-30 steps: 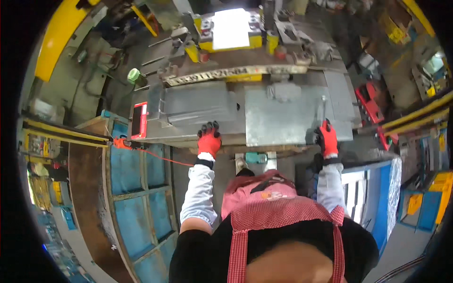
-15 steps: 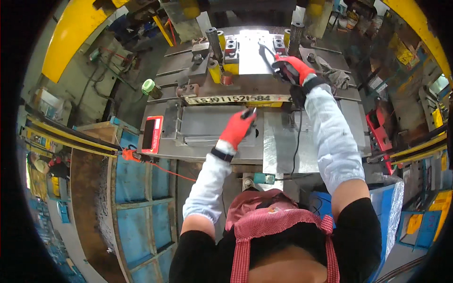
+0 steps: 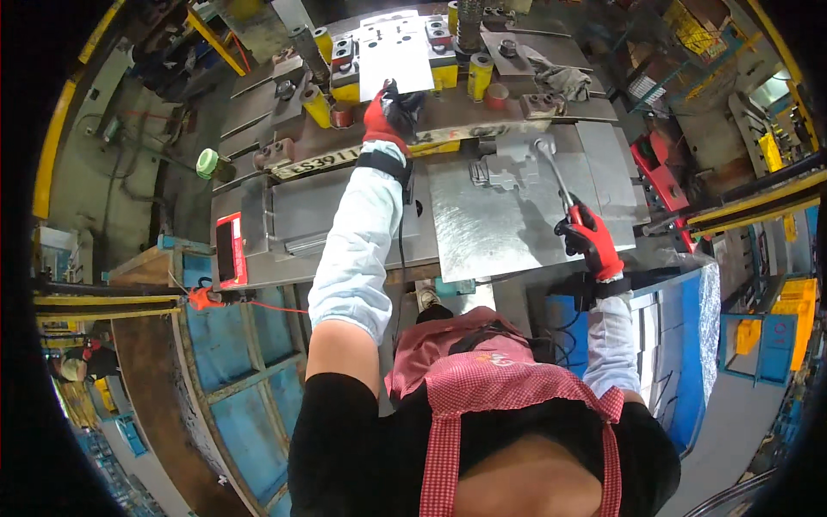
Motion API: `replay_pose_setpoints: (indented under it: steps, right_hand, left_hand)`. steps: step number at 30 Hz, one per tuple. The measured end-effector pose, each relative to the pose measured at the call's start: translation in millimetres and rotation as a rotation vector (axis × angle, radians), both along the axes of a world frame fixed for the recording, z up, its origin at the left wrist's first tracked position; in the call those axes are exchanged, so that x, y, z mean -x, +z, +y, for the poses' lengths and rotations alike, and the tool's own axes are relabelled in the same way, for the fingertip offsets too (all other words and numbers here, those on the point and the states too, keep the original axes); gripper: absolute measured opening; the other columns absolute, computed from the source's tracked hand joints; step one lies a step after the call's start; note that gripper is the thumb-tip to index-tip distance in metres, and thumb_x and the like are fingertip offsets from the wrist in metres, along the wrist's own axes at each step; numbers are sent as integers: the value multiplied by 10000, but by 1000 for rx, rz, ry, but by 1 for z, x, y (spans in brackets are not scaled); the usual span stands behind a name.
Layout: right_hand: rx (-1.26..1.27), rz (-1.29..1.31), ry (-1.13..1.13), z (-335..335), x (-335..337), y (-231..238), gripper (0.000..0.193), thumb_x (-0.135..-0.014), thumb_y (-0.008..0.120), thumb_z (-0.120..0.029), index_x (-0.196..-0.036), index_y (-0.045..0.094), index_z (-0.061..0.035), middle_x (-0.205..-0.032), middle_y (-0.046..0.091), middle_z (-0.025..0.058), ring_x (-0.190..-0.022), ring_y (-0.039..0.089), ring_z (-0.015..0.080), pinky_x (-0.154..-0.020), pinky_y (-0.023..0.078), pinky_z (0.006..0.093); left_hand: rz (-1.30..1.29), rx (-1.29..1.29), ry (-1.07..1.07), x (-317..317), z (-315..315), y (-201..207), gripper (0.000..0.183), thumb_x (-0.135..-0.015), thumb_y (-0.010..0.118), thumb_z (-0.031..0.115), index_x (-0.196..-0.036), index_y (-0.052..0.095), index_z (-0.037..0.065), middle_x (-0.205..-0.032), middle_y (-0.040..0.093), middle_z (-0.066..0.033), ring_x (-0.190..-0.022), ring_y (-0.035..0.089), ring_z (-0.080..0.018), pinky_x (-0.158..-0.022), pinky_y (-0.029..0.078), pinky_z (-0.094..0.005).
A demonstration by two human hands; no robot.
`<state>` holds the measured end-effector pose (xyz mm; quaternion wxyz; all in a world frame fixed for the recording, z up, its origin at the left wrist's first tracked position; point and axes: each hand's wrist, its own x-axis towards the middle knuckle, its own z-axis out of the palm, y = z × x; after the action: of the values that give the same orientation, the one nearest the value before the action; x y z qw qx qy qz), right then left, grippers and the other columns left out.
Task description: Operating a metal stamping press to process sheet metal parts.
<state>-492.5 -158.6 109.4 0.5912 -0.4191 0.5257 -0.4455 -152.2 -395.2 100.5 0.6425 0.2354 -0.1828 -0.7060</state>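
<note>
My left hand [image 3: 393, 119], in a red and black glove, reaches to the near edge of a bright flat sheet [image 3: 392, 62] lying between the die blocks. Its fingers are closed on that edge; part of the grip is hidden. My right hand [image 3: 593, 243], gloved alike, is wrapped round the handle of a long metal rod tool [image 3: 558, 177] with a rounded head. That head is over an irregular cut metal piece [image 3: 517, 162], and whether they touch I cannot tell. The piece lies on a shiny metal plate [image 3: 482, 224] on the bench.
Yellow posts [image 3: 315, 107] and dark guide columns [image 3: 469, 28] flank the sheet. A green-lidded jar [image 3: 209, 164] stands at the left, above a red-framed dark panel [image 3: 230, 250]. A grey rag [image 3: 560, 79] lies at the right. A black cable [image 3: 401, 258] hangs beside my left arm.
My left hand has moved forward to the bright sheet. My right hand has drawn back from the die with the rod tool, which now reaches over the plate. The view has shifted.
</note>
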Motion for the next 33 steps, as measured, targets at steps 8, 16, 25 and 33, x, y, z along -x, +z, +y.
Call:
replay_pose_setpoints:
  steps: [8, 16, 25, 33]
  right_hand:
    - [-166, 218, -1, -3, 17, -28, 272, -762, 553, -139, -1024, 531, -66, -695, 556, 9, -484, 415, 52, -419, 324, 196]
    - [632, 529, 320, 26, -37, 73, 703, -646, 665, -29, -1280, 362, -26, -843, 552, 58, -699, 518, 125, -682, 426, 264]
    - [195, -72, 638, 18, -83, 57, 695, -697, 625, -102, -1317, 313, -64, -1136, 520, 85, -980, 522, 163, -842, 408, 285]
    - [180, -278, 340, -115, -127, 79, 253, -802, 569, -186, -1034, 556, -88, -738, 524, -58, -545, 418, 13, -460, 316, 179]
  left_hand:
    - [-874, 225, 390, -63, 104, 39, 226, -737, 589, 74, -949, 577, -4, -829, 587, -41, -693, 536, -114, -619, 416, -237]
    - [-1628, 611, -146, -125, 164, 133, 246, -681, 626, 200, -855, 630, 26, -686, 547, -9, -545, 458, -66, -462, 347, -215]
    - [-1430, 801, -447, -95, 117, 127, 258, -759, 508, 149, -963, 611, 28, -1045, 572, -103, -985, 517, -211, -871, 391, -308]
    - [-439, -76, -84, -77, 132, 64, 401, -843, 449, 464, -1020, 519, 110, -817, 610, -50, -669, 589, -181, -613, 480, -344]
